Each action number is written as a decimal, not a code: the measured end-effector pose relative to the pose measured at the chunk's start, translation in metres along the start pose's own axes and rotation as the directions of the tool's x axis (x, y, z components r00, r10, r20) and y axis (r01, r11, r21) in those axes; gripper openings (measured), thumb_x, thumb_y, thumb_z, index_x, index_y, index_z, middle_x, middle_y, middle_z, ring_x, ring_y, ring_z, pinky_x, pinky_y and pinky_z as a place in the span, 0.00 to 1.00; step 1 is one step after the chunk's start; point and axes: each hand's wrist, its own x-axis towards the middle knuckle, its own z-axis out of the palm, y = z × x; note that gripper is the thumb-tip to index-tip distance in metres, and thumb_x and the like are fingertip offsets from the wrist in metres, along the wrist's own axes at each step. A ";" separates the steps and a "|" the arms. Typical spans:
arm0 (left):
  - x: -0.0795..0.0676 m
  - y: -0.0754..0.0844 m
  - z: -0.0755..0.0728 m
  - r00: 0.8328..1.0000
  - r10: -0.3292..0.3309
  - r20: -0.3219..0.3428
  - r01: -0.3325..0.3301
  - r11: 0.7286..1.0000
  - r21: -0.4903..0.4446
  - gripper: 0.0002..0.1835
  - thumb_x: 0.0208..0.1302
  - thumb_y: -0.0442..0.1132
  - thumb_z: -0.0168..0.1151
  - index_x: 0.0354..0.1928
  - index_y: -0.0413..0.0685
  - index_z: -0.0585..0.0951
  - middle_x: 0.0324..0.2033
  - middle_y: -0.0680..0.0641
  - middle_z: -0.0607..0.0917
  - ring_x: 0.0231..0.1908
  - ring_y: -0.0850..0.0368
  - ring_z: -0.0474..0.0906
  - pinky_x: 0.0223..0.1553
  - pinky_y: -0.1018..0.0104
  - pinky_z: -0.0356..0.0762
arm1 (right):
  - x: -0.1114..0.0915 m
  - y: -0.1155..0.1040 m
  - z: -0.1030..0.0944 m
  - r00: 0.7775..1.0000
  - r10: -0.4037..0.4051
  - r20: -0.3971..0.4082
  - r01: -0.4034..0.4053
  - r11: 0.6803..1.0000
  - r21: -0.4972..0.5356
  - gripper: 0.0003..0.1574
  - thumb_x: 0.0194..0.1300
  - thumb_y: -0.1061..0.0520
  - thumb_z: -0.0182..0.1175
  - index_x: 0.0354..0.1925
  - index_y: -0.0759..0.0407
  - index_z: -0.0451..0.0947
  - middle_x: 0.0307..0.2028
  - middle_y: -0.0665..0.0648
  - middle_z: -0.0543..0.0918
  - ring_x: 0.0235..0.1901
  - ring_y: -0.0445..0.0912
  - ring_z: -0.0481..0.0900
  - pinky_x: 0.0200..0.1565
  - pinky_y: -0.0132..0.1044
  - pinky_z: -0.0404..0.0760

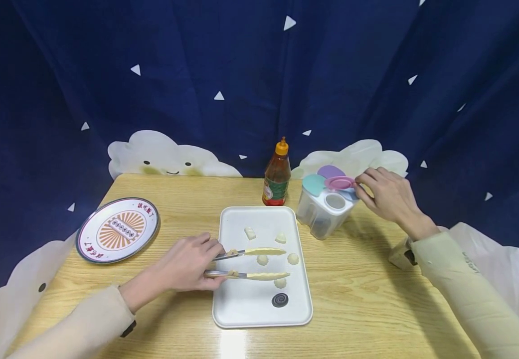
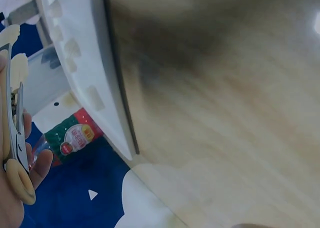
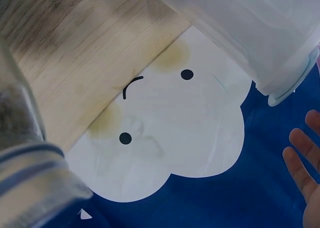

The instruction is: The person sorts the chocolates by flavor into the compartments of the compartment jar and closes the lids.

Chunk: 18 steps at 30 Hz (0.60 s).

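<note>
Head view: your left hand (image 1: 192,264) grips the tongs (image 1: 240,275) over the tray (image 1: 237,311) while your right hand (image 1: 387,194) pinches the pink lid (image 1: 341,183) atop the container (image 1: 315,212), likely light, stiff and slick, best held by its rim.

On my left, a round white plate (image 1: 126,231) with a dark rim and orange sunburst print lies on the pale wood-grain table (image 1: 358,299). Near the far edge I see an upright red-brown sauce bottle (image 1: 277,174) with a green label and orange cap. A navy fabric curtain (image 1: 174,50) with white triangles hangs behind, above white cloud-shaped cutouts (image 1: 169,155) along that edge.
</note>
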 end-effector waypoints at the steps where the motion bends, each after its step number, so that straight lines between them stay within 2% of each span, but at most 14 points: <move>1: -0.002 0.001 0.000 1.000 0.002 0.005 -0.002 1.000 -0.005 0.26 0.48 0.64 0.77 0.36 0.52 0.82 0.27 0.57 0.84 0.26 0.65 0.67 0.21 0.76 0.65 | 0.000 0.000 0.000 1.000 -0.001 -0.001 0.001 1.000 0.001 0.12 0.69 0.50 0.61 0.40 0.57 0.84 0.36 0.58 0.87 0.35 0.56 0.83 0.31 0.48 0.78; 10: -0.015 0.015 0.000 0.997 0.043 0.071 -0.040 0.998 -0.042 0.25 0.49 0.64 0.77 0.37 0.54 0.82 0.25 0.61 0.78 0.26 0.68 0.61 0.23 0.80 0.56 | 0.001 -0.001 -0.001 1.000 0.004 0.011 -0.004 1.000 0.004 0.11 0.68 0.52 0.63 0.40 0.57 0.85 0.36 0.58 0.87 0.35 0.56 0.83 0.31 0.49 0.78; 18: -0.023 0.022 0.008 0.992 0.097 0.078 -0.096 0.995 -0.018 0.26 0.48 0.66 0.76 0.36 0.54 0.81 0.25 0.61 0.77 0.26 0.69 0.60 0.24 0.81 0.56 | 0.000 0.000 -0.001 1.000 0.004 0.010 -0.004 1.000 0.011 0.11 0.68 0.51 0.62 0.40 0.57 0.84 0.36 0.58 0.87 0.36 0.56 0.83 0.31 0.49 0.78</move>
